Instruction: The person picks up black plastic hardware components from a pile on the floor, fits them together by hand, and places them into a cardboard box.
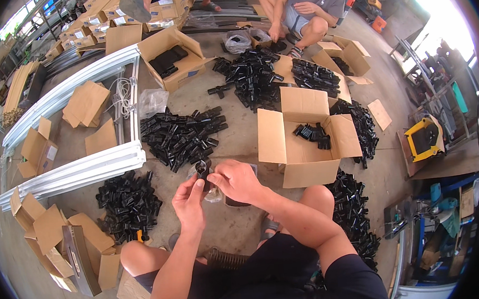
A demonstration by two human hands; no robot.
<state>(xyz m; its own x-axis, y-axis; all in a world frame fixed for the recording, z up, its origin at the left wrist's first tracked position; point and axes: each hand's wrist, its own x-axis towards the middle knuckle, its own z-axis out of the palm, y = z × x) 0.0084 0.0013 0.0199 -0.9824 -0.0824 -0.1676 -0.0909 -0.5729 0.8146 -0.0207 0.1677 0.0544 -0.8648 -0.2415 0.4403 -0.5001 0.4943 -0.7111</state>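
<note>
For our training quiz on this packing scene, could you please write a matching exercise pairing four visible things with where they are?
Things:
1. black plastic part
2. open cardboard box
3. white metal rails
4. yellow-framed tool

Places:
A. far right, beside the work area
B. on the floor to the person's left
C. pinched between the left hand and right hand
D. just ahead of the right knee, a few black parts inside

Pairs: 1-C, 2-D, 3-B, 4-A
</note>
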